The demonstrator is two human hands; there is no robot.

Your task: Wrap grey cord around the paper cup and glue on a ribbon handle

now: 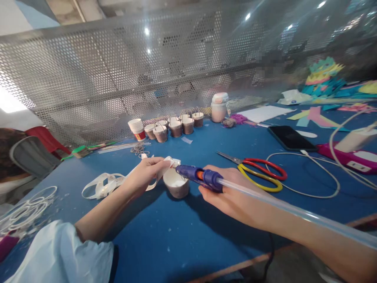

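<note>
My right hand (228, 192) is wrapped round a blue hot glue gun (194, 173), with a long clear glue stick (282, 204) running out of its back end. The nozzle points left, just over the rim of a small paper cup (176, 188) standing on the table. Between the fingertips of my left hand (149, 173) is the end of a white printed ribbon (160, 173), held by the cup's rim beside the nozzle. More of the ribbon lies in loose loops on the table to the left. Whether the ribbon touches the cup cannot be made out.
Scissors with red and yellow handles (262, 173) lie right of my right hand. Behind stand several brown-wrapped cups (176, 129), stacked paper cups (137, 129) and a lidded pink-white container (219, 108). A phone (291, 138), white cable and magenta power strip (357, 159) are at right.
</note>
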